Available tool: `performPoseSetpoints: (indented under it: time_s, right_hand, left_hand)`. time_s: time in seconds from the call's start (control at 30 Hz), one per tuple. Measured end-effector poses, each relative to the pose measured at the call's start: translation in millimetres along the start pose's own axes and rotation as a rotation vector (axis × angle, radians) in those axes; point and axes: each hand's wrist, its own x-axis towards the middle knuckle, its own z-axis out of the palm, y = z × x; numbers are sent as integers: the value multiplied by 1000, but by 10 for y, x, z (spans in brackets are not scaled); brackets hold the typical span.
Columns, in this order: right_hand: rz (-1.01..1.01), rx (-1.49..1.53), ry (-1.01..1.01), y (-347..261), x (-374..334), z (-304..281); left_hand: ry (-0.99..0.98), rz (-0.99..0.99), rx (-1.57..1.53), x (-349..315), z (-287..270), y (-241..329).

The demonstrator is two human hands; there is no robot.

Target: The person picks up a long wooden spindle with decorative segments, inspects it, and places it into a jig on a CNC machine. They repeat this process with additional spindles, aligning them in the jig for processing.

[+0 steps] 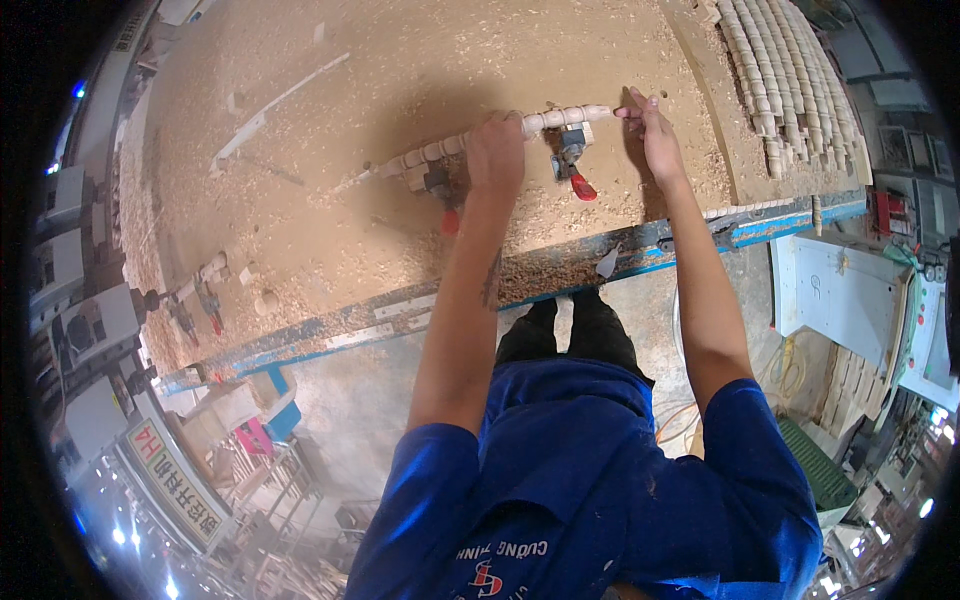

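Note:
A pale turned wooden spindle (432, 152) with beaded rings lies slantwise on the sawdust-strewn board. My left hand (496, 152) is closed over its middle, back of the hand up, hiding that stretch. By the spindle's right end is my right hand (650, 130), fingers apart and fingertips at or very near the tip; contact is hard to make out. A toggle clamp with a red handle (583, 187) sits against the spindle between my hands. Left of my left wrist stands a second red-handled clamp (440, 185), partly in shadow.
Several similar spindles (790, 80) lie side by side at the far right. A long thin wood strip (280, 105) rests at the back left. Another red-handled clamp (212, 308) is near the left front. Shavings cover the board (360, 270); its front edge is blue (740, 237).

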Motion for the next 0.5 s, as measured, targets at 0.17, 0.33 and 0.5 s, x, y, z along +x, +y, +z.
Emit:
performPoseSetpoints:
  time_s: [0.17, 0.33, 0.5]
  right_hand:
    - [-15, -1, -9, 6, -16, -32]
    - [-14, -29, -30, -1, -6, -49]
    - [-5, -1, -47, -7, -9, -30]
  left_hand:
    - [-104, -31, 76, -7, -11, 20]
    - [-52, -69, 114, -23, 24, 52]
    - [24, -27, 39, -41, 42, -12]
